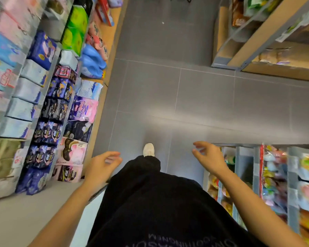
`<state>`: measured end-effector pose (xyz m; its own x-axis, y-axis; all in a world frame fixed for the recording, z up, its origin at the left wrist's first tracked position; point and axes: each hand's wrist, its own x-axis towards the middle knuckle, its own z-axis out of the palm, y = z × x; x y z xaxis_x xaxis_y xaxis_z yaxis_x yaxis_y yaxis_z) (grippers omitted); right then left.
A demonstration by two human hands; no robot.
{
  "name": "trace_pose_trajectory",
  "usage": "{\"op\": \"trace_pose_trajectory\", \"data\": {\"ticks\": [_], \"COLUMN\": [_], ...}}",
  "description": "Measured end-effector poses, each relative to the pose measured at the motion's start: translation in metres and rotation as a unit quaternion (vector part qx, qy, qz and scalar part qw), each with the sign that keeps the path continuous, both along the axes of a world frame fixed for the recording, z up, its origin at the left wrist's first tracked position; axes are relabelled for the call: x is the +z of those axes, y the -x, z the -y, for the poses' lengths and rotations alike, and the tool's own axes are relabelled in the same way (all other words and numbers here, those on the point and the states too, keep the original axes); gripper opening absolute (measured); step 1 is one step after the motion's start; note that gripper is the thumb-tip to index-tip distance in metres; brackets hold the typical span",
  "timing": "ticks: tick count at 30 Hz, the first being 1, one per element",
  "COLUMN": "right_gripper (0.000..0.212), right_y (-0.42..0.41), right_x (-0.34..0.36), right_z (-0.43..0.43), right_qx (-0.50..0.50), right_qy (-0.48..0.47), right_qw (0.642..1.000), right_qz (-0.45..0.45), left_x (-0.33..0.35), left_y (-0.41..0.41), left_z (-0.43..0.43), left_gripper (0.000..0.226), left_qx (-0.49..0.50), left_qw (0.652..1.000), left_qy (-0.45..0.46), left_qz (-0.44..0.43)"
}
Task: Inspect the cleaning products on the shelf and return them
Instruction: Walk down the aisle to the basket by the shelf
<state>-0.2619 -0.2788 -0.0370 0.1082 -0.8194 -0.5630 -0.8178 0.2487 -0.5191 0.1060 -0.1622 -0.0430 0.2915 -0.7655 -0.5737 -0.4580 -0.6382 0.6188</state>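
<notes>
A white shoe (148,149) stood on the grey floor (203,97) in the middle of a shop aisle. Left of the shoe ran a tall shelf (98,122) full of soft packs. Some were dark blue packs (46,132) and some were pink packs (73,150). Bright green packs (77,24) sat farther ahead. It was not clear which of these were cleaning products.

Close on the right of the shoe stood a second shelf (255,166) with grey posts, stuffed with bright snack bags (273,175). Farther ahead of the shoe, on the right, was a third shelf (253,32) with brown boxes (284,56) on its low board.

The left hand (103,165) hung just left of the shoe with its fingers loosely bent, holding nothing. It was near the tall shelf but did not touch it. The right hand (210,157) hung right of the shoe with its fingers a little curled, also holding nothing. It was in front of the second shelf.

Black clothes (150,202) filled the space below the shoe. The floor was made of big grey tiles with thin pale lines. A soft patch of light lay on it ahead of the shoe.

Pale letters ran upside down on the black clothes, but they were cut off and could not be read whole. The writing on the packs was too blurry to read.
</notes>
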Motion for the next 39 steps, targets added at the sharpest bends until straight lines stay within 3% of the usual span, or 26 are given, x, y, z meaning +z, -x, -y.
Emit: {"op": "trace_pose_trajectory", "data": {"ticks": [6,13,23,33,39], "right_gripper": [0.031,0.029,0.031,0.033,0.033], "right_y": [-0.017,-0.019,-0.031,-0.076,-0.109], "right_x": [0.004,0.001,-0.009,0.004,-0.005], "right_z": [0.063,0.152,0.364,0.607,0.739], "right_qx": [-0.045,-0.117,-0.122,-0.050,-0.051], "right_qy": [-0.040,-0.060,-0.050,-0.019,-0.020], "right_qw": [0.998,0.991,0.991,0.998,0.999], "right_qz": [-0.021,-0.024,0.020,0.025,-0.004], "left_x": [0.008,0.014,-0.003,-0.011,-0.032], "left_y": [-0.034,-0.050,-0.064,-0.097,-0.128], "left_z": [0.128,0.280,0.461,0.615,0.750], "left_gripper": [0.024,0.018,0.016,0.015,0.015], "left_qx": [-0.018,-0.076,-0.124,-0.035,-0.002], "left_qw": [0.998,0.995,0.992,0.999,0.999], "left_qy": [0.039,0.054,-0.015,-0.030,-0.016], "left_qz": [-0.045,-0.037,0.017,-0.005,-0.032]}}
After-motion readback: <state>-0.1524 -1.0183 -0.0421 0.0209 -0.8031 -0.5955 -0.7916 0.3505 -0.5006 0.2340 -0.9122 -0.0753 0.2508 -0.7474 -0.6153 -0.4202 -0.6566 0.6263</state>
